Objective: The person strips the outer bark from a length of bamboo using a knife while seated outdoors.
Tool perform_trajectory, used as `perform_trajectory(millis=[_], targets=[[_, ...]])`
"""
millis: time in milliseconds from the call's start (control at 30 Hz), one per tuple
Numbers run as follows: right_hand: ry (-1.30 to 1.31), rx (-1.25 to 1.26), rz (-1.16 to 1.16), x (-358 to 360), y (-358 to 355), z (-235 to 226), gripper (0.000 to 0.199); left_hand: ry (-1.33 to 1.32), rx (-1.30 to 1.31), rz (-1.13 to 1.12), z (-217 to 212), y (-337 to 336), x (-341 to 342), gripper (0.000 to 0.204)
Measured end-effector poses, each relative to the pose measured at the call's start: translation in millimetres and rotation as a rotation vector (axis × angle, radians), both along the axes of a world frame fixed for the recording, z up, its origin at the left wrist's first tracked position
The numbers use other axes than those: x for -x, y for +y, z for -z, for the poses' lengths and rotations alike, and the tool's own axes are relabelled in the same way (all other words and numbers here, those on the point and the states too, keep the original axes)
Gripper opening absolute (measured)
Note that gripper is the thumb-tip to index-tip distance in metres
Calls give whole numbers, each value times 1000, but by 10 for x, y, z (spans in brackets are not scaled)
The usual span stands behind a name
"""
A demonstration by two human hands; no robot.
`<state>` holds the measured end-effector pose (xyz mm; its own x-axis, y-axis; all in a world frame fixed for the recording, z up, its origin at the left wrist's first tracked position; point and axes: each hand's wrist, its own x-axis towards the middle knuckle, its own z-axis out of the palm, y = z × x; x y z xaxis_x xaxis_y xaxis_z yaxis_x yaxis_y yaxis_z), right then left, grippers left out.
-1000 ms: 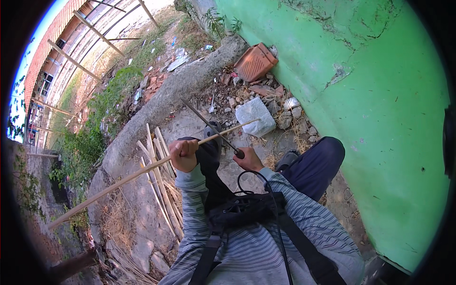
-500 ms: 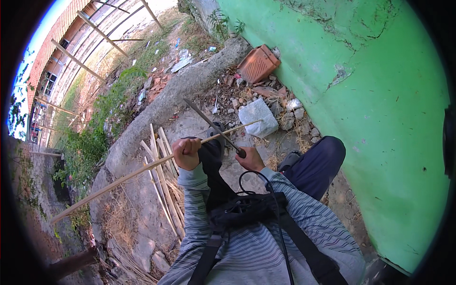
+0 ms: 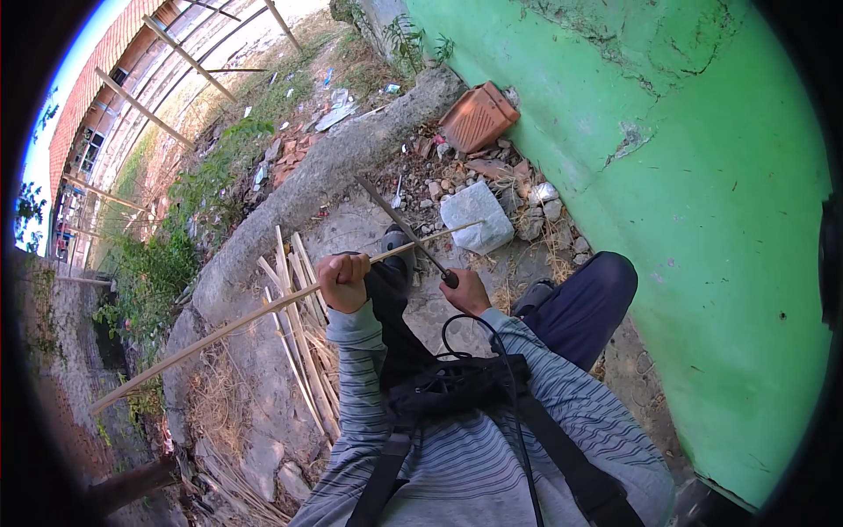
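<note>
My left hand point(image 3: 345, 281) is closed around a long, thin bamboo strip point(image 3: 211, 341). The strip runs from the lower left, through the fist, to a narrow end at the upper right. My right hand point(image 3: 468, 294) grips the dark handle of a long knife point(image 3: 392, 213). Its narrow blade points up and to the left, away from me. Blade and strip cross just right of my left fist; whether they touch I cannot tell. Below my left hand, several more bamboo strips point(image 3: 303, 351) lie on the ground beside my left leg.
A green wall point(image 3: 702, 220) rises on the right. Ahead are a pale, whitish block point(image 3: 477, 218), an orange-brown plastic container point(image 3: 479, 118) on its side, and rubble. A low concrete ridge point(image 3: 263, 215) curves across the left, with plants point(image 3: 158, 281) beyond it.
The knife's blade has swung a little to the right, its handle still in my right hand. My left hand and the bamboo strip have hardly moved.
</note>
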<state>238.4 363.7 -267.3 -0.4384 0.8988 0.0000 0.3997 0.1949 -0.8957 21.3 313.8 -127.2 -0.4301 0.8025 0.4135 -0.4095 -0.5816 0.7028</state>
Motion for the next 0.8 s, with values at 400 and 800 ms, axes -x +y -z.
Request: perform_trajectory(millis=[400, 800], targets=[[8, 1, 18, -58, 32, 184, 23, -29, 12, -4, 16, 13, 6, 44], [-47, -53, -74, 10, -39, 131, 27, 26, 45, -34, -10, -104, 43, 45]])
